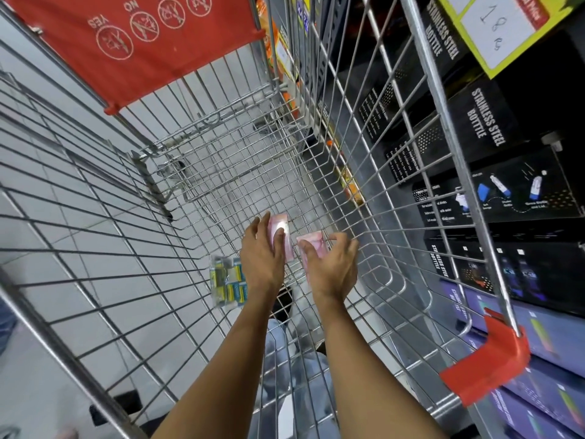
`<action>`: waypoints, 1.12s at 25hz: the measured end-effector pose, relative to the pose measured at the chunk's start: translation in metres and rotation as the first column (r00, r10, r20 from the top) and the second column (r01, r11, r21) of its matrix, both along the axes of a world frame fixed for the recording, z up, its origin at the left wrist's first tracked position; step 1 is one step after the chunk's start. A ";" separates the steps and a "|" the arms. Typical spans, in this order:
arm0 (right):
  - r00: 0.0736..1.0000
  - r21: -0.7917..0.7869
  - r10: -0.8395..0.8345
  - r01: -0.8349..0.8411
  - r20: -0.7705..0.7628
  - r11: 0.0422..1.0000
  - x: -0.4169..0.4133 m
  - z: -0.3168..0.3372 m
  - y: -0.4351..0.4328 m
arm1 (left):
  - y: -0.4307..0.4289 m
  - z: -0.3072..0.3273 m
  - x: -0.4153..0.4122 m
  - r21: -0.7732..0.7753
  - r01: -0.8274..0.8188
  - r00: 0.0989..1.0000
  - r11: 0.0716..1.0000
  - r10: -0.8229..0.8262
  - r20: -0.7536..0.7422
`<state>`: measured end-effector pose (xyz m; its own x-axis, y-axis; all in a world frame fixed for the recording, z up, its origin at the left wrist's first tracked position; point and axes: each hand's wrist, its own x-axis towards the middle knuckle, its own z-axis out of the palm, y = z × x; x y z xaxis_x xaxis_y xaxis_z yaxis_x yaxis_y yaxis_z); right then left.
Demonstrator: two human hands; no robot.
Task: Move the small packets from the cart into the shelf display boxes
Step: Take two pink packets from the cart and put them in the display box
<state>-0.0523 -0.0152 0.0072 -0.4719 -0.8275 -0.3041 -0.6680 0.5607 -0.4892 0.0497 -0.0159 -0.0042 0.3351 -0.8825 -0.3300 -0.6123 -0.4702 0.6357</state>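
Your left hand [261, 248] and right hand [332, 264] are each reaching into the cart [95, 191], fingers curling around a pink packet [280, 224], [311, 239].

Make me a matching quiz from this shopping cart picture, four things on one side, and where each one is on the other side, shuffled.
Things:
1. left hand
2. right hand
3. clear pack of yellow and blue items
4. red child-seat flap

Places:
A. at the far end of the cart, printed with YES and NO icons
B. on the pink packet nearer the shelf side
C. on the cart floor, left of both hands
D. on the pink packet lying farther into the cart

Pairs: 1-D, 2-B, 3-C, 4-A
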 end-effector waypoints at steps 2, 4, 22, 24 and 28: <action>1.000 0.054 -0.001 0.002 -0.012 0.999 -0.006 -0.007 0.004 | 0.001 -0.003 0.001 0.030 0.051 0.998 0.998 -0.052 0.031; 1.000 0.100 0.012 -0.010 -0.023 0.995 -0.010 -0.010 0.005 | 0.002 -0.005 0.000 0.079 0.126 0.990 0.989 -0.130 0.053; 0.907 0.176 0.392 -0.366 -0.153 0.914 0.007 -0.010 0.015 | 0.001 -0.012 -0.005 0.176 0.411 0.870 0.895 -0.442 0.219; 0.915 0.172 0.376 -0.351 -0.145 0.920 0.005 -0.007 0.012 | -0.001 -0.008 -0.006 0.100 0.362 0.909 0.927 -0.374 0.182; 0.943 0.133 0.312 -0.296 -0.120 0.946 0.001 0.012 0.005 | 0.001 0.007 -0.008 0.005 0.216 0.971 0.976 -0.216 0.101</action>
